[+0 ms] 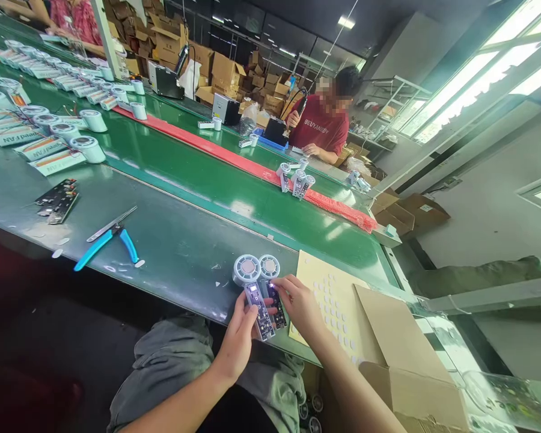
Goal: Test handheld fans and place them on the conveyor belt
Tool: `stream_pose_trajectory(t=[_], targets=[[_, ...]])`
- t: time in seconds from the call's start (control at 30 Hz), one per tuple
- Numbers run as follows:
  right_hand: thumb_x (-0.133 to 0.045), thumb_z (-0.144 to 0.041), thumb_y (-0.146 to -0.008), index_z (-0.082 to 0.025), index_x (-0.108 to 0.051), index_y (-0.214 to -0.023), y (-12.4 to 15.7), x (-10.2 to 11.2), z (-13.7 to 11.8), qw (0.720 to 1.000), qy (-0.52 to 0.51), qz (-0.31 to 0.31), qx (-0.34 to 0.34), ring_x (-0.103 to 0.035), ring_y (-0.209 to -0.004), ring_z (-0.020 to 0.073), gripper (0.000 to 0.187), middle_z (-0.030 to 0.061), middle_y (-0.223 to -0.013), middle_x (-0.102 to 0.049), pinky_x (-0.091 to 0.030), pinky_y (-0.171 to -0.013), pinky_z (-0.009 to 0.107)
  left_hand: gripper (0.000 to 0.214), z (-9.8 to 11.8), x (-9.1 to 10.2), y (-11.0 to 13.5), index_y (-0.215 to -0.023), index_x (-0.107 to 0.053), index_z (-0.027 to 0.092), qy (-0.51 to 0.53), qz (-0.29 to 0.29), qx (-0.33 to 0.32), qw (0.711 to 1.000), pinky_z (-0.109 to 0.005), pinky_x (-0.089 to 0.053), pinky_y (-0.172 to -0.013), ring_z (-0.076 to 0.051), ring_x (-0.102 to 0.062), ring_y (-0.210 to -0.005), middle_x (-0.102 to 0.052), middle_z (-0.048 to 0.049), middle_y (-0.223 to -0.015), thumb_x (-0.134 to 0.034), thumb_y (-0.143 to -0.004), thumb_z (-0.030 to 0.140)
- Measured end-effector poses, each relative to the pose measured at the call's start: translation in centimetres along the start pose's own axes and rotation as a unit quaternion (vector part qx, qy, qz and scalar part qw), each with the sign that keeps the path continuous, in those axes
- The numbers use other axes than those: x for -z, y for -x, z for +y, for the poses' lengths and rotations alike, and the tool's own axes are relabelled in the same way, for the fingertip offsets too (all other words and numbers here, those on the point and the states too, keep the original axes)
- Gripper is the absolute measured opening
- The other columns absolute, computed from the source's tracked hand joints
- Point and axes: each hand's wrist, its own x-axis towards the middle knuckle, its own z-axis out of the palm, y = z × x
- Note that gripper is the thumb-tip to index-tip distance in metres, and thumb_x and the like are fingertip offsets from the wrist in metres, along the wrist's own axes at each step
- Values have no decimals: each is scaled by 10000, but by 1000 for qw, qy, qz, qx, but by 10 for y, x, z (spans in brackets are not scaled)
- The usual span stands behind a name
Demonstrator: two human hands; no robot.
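My left hand (pixel 241 331) grips a small handheld fan (pixel 259 310), its round white head at the top and a dark circuit board exposed along its handle. A second fan (pixel 269 266) lies close beside it, also with a bare board, and the fingers of my left hand pass between or behind the two handles. My right hand (pixel 300 304) is pinched at the top of the second fan's board, beside a bright white spot; what its fingertips hold is too small to make out. Right of it, a yellowish sheet (pixel 311 276) carries rows of small white pieces.
Blue-handled cutters (pixel 92 251), tweezers (pixel 110 224) and loose circuit boards (pixel 58 201) lie on the left. Many fans (pixel 67 156) stand beyond them. A red strip (pixel 216 150) runs along the green belt (pixel 198 174). Cardboard (pixel 397 325) sits at right; a co-worker (pixel 324 126) works opposite.
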Motion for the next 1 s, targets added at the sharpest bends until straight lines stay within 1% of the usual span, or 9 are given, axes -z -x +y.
stream_pose_trajectory(t=[0.23,0.5,0.67,0.77,0.83,0.93,1.0], targets=[[-418,-228,-902,-189,-624,-916,3,-6,0,999,-30,26,-19,-546,-689,165,210,29,-783,-555,-409,-634,258,486,0,0,1,-1278,-344,219,-13,5,2,1000,-338,-478,-815,-251,-535,-1079,-558,-108,-1177,-496,-854,400],[-412,-259,-903,-189,-621,-912,3,-6,2,997,-58,32,-42,-537,-683,175,221,35,-762,-555,-404,-622,266,488,1,0,1,-1263,-363,236,-21,5,5,1000,-320,-482,-789,-232,-561,-1030,-568,-91,-1166,-513,-839,424],[-403,-276,-902,-185,-626,-920,8,-13,2,995,-76,43,-57,-526,-684,174,241,37,-764,-547,-400,-617,270,492,1,0,1,-1268,-362,236,-29,4,1,1000,-320,-484,-781,-231,-569,-1012,-568,-94,-1168,-511,-839,427],[-393,-301,-898,-179,-631,-918,10,-17,3,991,-103,47,-74,-519,-681,179,267,40,-750,-534,-399,-616,281,489,0,0,1,-1277,-350,226,-35,0,-5,999,-327,-484,-790,-239,-558,-1035,-561,-101,-1177,-490,-853,424],[-404,-330,-894,-177,-631,-920,12,-17,3,985,-136,41,-93,-535,-723,188,274,53,-790,-552,-414,-620,284,500,-1,1,1,-1288,-337,222,-32,1,-9,999,-325,-480,-804,-238,-552,-1047,-560,-104,-1179,-491,-855,419],[-442,-373,-883,-174,-593,-1007,17,-16,3,969,-204,6,-139,-571,-811,208,279,80,-915,-594,-456,-631,290,501,-4,2,0,-1292,-332,230,-19,6,-8,1000,-315,-477,-813,-227,-556,-1043,-578,-94,-1153,-494,-856,415],[-444,-392,-883,-173,-466,-1161,22,-14,0,953,-249,-14,-172,-591,-834,213,354,88,-951,-609,-479,-659,312,481,-5,3,-2,-1276,-363,233,-11,7,-5,1000,-312,-475,-815,-223,-562,-1029,-592,-85,-1131,-496,-853,419]])
